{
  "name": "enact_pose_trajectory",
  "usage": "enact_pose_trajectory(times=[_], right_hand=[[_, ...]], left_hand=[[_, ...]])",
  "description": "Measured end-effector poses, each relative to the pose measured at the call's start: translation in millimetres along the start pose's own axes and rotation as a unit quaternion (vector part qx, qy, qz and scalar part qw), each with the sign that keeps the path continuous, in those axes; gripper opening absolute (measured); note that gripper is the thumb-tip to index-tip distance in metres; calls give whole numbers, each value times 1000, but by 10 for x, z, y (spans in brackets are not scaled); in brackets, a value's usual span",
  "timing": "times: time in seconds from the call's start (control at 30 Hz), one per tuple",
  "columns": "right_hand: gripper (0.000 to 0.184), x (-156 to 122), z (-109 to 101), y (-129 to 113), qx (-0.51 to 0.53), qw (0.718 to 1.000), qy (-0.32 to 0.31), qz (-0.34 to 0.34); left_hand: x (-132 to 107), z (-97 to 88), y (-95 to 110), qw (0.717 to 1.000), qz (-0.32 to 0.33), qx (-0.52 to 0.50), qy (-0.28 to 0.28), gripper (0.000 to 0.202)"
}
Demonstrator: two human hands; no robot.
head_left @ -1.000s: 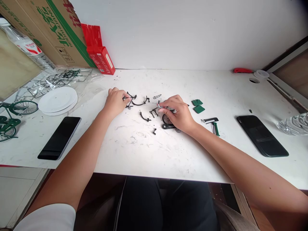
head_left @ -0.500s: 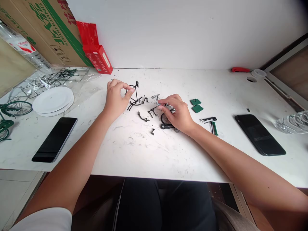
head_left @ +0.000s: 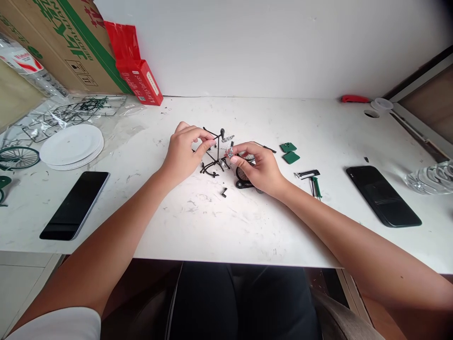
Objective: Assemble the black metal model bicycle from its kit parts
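My left hand (head_left: 191, 146) pinches a black toy bicycle frame (head_left: 218, 147) with a saddle on top. Just right of it, my right hand (head_left: 260, 165) is closed, a small silver part (head_left: 230, 150) between thumb and fingertips. Under and behind my right hand lie spoked wheels (head_left: 242, 174), partly hidden, and a black chain cover (head_left: 242, 184). Nearer the front edge is a small black crank-shaped piece (head_left: 224, 192). A silvery part (head_left: 228, 138) rests beyond the frame.
Green square pieces (head_left: 291, 157) and black and green strips (head_left: 314, 182) lie to the right. Two phones (head_left: 75, 205) (head_left: 384, 196) flank the work. White plates (head_left: 72, 144), a green toy bicycle wheel (head_left: 19, 158) and a red packet (head_left: 141, 82) are at left.
My left hand has moved right with the bicycle frame, bringing it close to the right hand. The right hand stays nearly in place, holding the silver part slightly more upright.
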State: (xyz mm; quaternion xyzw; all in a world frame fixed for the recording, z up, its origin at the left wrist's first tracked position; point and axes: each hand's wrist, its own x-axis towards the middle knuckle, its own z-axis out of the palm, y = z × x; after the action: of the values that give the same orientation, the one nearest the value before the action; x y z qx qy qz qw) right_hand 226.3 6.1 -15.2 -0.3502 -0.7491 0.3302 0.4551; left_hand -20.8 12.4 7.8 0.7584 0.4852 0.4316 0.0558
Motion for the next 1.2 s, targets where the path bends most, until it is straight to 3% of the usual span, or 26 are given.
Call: enact_pose_trajectory(times=[0.43,0.8,1.2], right_hand=[[37,44,-21,-71,212,965,-123,88],[33,36,-22,-126,232,958,-139,95],[25,51,-109,-176,251,930,-233,131]], left_hand=[[-19,23,41,1000,19,-10,-11,8],[-30,45,80,999,16,-20,-23,6],[-74,86,89,996,63,-61,-24,7]])
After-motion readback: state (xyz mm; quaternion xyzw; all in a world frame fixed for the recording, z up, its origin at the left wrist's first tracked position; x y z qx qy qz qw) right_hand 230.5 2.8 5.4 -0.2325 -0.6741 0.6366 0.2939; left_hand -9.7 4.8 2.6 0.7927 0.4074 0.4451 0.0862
